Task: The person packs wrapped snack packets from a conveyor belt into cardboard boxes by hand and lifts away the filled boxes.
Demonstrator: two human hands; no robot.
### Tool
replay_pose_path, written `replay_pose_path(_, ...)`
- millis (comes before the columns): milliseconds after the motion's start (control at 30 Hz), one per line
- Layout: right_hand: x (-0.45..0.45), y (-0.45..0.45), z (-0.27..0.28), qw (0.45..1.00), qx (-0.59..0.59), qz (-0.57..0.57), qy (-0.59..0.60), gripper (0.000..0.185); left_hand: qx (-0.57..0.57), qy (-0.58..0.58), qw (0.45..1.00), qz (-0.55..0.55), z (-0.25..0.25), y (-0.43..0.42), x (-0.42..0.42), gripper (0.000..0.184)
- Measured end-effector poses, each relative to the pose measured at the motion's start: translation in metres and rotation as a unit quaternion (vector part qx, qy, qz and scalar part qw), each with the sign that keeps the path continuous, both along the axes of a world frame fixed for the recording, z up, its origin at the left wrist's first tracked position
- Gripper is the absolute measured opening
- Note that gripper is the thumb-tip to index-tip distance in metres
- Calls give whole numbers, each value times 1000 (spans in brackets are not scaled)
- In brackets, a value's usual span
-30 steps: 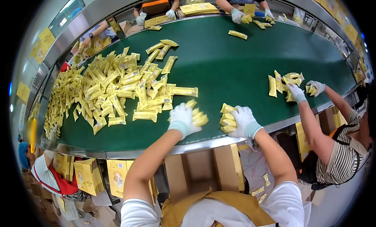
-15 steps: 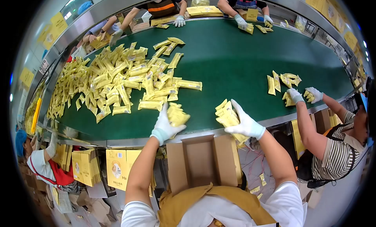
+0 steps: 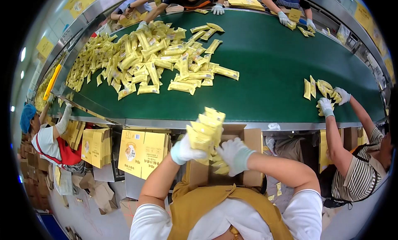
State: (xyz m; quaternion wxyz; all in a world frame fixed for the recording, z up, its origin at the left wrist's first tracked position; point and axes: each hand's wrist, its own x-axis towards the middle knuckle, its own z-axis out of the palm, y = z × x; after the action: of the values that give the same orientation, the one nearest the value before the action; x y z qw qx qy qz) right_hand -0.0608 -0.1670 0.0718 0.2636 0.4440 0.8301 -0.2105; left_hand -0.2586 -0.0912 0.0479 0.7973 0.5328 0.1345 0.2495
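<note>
My left hand (image 3: pixel 192 148), in a white glove, grips a bunch of yellow packets (image 3: pixel 209 128) above the near edge of an open cardboard box (image 3: pixel 252 145). Beside it, my right hand (image 3: pixel 234 153) reaches over the box opening with its fingers bent downward; packets (image 3: pixel 220 165) show just below and left of its fingertips. Whether those fingers hold any packet is hidden. A large heap of yellow packets (image 3: pixel 153 53) lies on the green belt (image 3: pixel 257 74) ahead and to the left.
Folded yellow cartons (image 3: pixel 143 153) stand left of the box. A co-worker in a striped top (image 3: pixel 356 178) handles packets at right; another in a red apron (image 3: pixel 62 146) is at left. More co-workers' gloved hands (image 3: pixel 218 9) are across the belt, whose metal rim (image 3: pixel 166 124) runs before me.
Both hands have moved from the belt to the box, the left one bringing its bunch. The right hand's packets have left its grasp or are hidden. A co-worker across the belt now reaches into the heap.
</note>
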Motion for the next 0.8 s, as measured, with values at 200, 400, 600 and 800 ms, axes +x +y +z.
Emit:
replay_pose_path(200,-14,-22,-139,988,33,-26,151,88,258,119,959,17,-22,-14,38,124)
replay_pose_path(400,-20,-36,-152,977,-80,-110,167,91,656,280,692,115,-41,-22,53,109)
replay_pose_path(600,-29,-39,-140,979,-130,-122,99,87,738,444,505,60,-71,-41,70,78)
replay_pose_path(800,-61,-49,-187,975,-9,-220,-27,47,707,549,442,-53,-96,-41,95,84)
